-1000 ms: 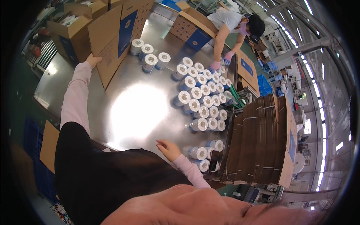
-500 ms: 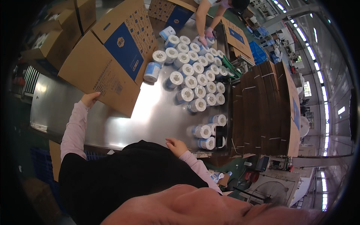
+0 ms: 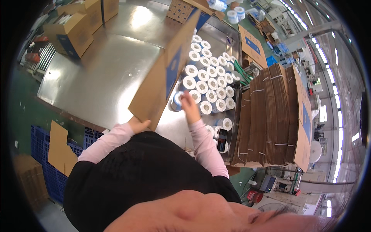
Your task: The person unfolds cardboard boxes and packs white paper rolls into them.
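Note:
My left hand [image 3: 139,124] grips the lower near edge of a brown cardboard carton [image 3: 148,91] with a blue printed panel. The carton stands tilted on the metal table [image 3: 92,77] and appears narrow, turned nearly edge-on. My right hand [image 3: 189,106] is raised to the right of the carton, its fingers stretched out and slightly blurred, with nothing seen in them. Just beyond its fingertips is a paper roll [image 3: 177,101] in a blue-and-white wrapper. Many similar rolls [image 3: 211,84] stand upright in a cluster to the right; the carton hides some at the left.
A phone [image 3: 222,140] leans by several rolls at the near right. Stacked flat cartons [image 3: 266,116] rise beyond the table's right edge. An open box [image 3: 185,11] sits at the far end, with packed cartons [image 3: 73,34] at far left. A blue pallet [image 3: 54,178] lies below.
The carton has swung right and narrowed in view, my left hand moving right with it. My right hand has risen toward the rolls. The other person's arms have left the view.

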Motion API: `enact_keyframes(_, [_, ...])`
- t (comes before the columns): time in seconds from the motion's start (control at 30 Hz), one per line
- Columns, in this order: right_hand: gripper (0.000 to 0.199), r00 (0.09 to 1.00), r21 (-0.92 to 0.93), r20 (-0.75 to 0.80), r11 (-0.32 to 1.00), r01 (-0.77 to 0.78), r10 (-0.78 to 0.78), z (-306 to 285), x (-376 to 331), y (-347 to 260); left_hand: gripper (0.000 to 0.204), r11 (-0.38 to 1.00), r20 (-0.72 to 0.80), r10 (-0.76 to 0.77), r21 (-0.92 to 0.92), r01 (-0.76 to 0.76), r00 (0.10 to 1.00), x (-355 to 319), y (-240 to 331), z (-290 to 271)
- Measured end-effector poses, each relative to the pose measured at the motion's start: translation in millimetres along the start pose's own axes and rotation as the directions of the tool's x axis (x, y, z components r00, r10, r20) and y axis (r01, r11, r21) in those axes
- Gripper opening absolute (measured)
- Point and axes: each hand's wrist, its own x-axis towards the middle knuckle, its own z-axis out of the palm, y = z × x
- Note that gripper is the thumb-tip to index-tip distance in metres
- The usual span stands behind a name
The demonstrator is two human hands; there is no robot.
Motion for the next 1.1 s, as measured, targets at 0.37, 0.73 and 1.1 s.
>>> enact_keyframes(0.37, [0.067,0.958,-0.168,0.287,0.985,0.035,0.015,-76,1,-184,0.085,0.953,-0.020,0.296,0.073,-0.294,0.955,40,78,-24])
enact_keyframes(0.73, [0.077,0.658,-0.022,0.752,1.000,0.007,0.012,-51,-44,-194,0.106,0.890,-0.763,0.209,-0.109,-0.442,0.611,82,120,-188])
enact_keyframes(1.1, [0.083,0.683,0.175,0.728,0.979,-0.101,-0.060,-34,-96,-169,0.090,0.768,-0.708,0.113,-0.383,-0.513,0.697,-8,113,-176])
